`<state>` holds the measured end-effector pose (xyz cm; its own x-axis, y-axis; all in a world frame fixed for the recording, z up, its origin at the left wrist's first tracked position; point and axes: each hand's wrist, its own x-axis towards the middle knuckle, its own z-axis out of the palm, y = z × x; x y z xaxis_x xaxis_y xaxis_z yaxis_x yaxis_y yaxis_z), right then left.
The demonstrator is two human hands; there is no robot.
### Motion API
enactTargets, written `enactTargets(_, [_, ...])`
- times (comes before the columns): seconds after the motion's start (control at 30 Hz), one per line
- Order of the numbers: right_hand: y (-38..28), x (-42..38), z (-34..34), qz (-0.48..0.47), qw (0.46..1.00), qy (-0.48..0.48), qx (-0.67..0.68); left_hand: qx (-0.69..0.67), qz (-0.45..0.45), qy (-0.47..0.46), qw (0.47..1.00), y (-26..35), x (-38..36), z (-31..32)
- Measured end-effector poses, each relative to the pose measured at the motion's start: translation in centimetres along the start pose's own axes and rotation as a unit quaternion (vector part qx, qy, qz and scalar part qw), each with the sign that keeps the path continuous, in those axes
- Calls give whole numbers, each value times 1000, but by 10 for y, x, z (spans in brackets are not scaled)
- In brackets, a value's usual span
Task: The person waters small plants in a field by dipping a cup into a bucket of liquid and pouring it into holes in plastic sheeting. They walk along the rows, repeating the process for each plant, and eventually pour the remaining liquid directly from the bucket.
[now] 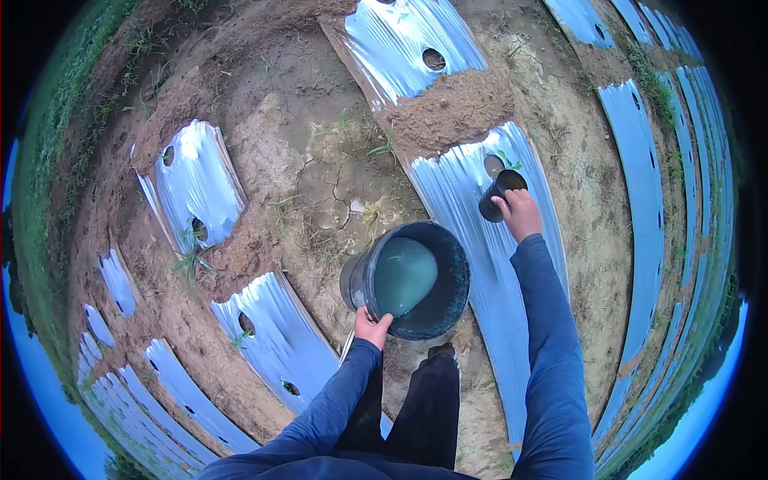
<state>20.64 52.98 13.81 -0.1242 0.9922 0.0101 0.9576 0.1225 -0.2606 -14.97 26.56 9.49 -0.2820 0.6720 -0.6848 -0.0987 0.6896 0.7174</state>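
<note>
A black bucket (460, 276) with cloudy greenish liquid (406, 276) in it is tilted in front of the legs. My left hand (371, 327) is closed on its near rim. Over the silvery plastic sheet on the right, my right hand (521, 213) grips a small black cup (498, 194), its fingers wrapped round it. Just beyond the cup are a round hole (494, 166) in the sheet and a small green seedling (508, 161). The inside of the cup is too dark to make out.
Brown soil (454, 108) covers a stretch of the sheeted row ahead. Another sheeted row (280, 336) with holes lies to the left, and long sheeted rows (640, 208) run along the right. Grass (60, 136) borders the far left.
</note>
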Motion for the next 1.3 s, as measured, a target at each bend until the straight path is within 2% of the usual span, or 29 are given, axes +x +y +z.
enactTargets(0.03, [-12,16,-9,17,1000,1,7,-27,3,10,1000,44,11,-6])
enactTargets(0.13, [-34,70,-15,17,999,17,27,-19,31,30,999,121,60,-33])
enactTargets(0.23, [-52,126,-3,49,999,9,5,-19,72,76,994,184,103,-55])
enactTargets(0.33, [-66,187,16,45,999,6,-2,69,152,115,979,226,172,-79])
enactTargets(0.37, [-67,209,25,44,999,9,-1,12,160,117,980,242,196,-81])
enactTargets(0.43, [-67,250,52,67,998,-8,-2,7,52,136,989,309,219,-78])
enactTargets(0.67, [-39,385,140,173,979,-109,-15,7,-31,131,991,410,357,-81])
enactTargets(0.77, [-35,420,152,243,952,-185,3,4,-74,122,990,420,391,-72])
enactTargets(1.03, [-49,466,138,235,942,-231,-58,-7,-117,36,992,508,449,-36])
enactTargets(1.1, [-56,477,128,233,941,-237,-60,-17,-133,17,991,523,465,-31])
enactTargets(1.3, [-75,546,118,140,984,-82,-78,12,-148,-59,987,550,540,-38])
